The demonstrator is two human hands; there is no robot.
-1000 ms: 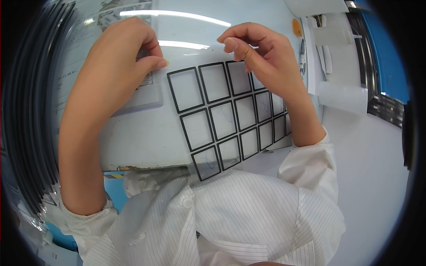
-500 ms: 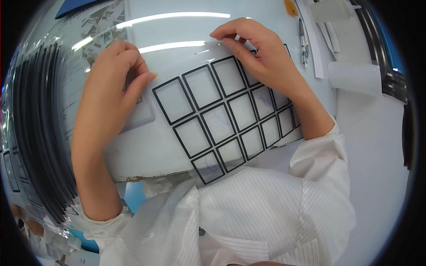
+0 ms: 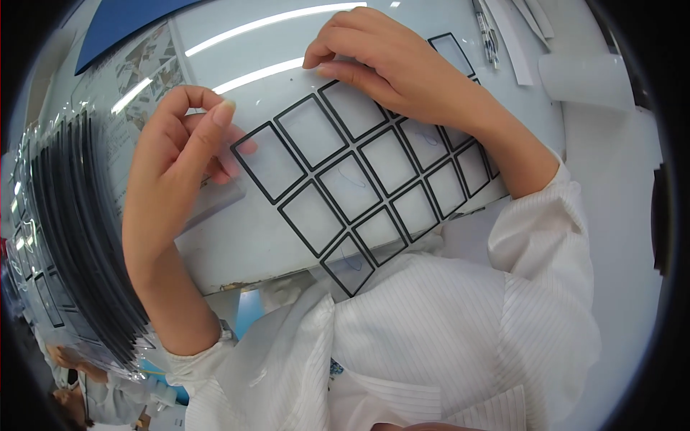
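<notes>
A clear sheet printed with a grid of black rectangular frames (image 3: 348,188) lies across the white table, its near corner reaching past the edge toward my shirt. My left hand (image 3: 183,154) is at the sheet's left corner. Its thumb is above, and some fingertips show pale through the clear film beneath, so the margin sits between them. Over the far edge, my right hand (image 3: 374,65) has its fingers curled in and thumb and forefinger close together. Whatever is between those tips is too thin to make out. The right hand and wrist hide several frames. Faint blue pen squiggles mark some frames.
A thick stack of black-framed sheets in clear film (image 3: 86,230) stands at the left. Behind lie a printed page (image 3: 144,61) under clear cover and a blue folder (image 3: 129,29). A pen (image 3: 489,43) and a white roll (image 3: 586,79) are far right. Another person (image 3: 108,395) sits lower left.
My left hand has turned so its fingers show beneath the sheet's corner. My right hand has moved left along the far edge. The sheet appears rotated slightly as the view shifted.
</notes>
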